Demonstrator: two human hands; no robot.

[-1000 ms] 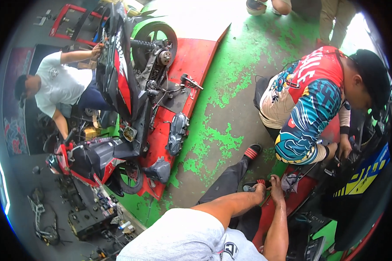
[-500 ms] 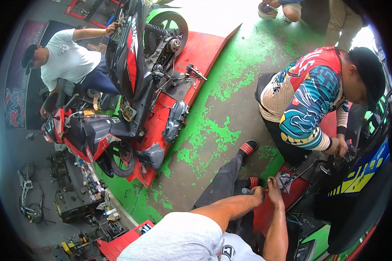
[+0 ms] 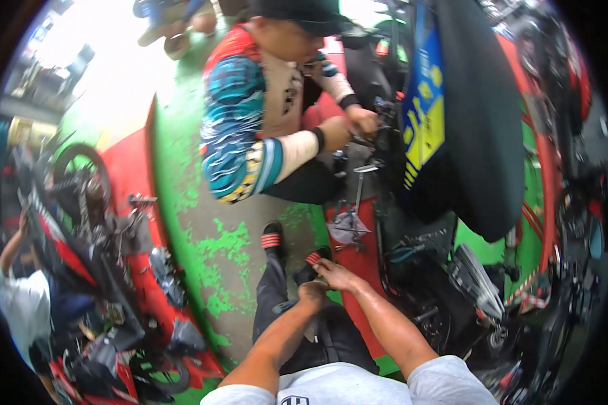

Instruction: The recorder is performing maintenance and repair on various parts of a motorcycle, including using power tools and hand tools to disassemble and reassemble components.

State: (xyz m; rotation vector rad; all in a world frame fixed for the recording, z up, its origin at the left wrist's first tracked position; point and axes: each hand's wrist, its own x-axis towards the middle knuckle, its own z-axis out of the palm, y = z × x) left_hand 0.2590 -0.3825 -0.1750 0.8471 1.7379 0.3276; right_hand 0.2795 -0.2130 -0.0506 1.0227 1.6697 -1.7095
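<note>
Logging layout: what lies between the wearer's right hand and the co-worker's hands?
In the head view: a pale crumpled sheet on the red platform, and a T-shaped metal tool.

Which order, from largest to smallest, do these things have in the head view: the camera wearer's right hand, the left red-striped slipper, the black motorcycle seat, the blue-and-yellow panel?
1. Black motorcycle seat
2. Blue-and-yellow panel
3. Right hand
4. Left red-striped slipper

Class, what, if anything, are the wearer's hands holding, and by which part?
The left hand looks closed around a small object, near its protruding greyish end; its kind cannot be told. Whether the right hand grips it is unclear.
</note>
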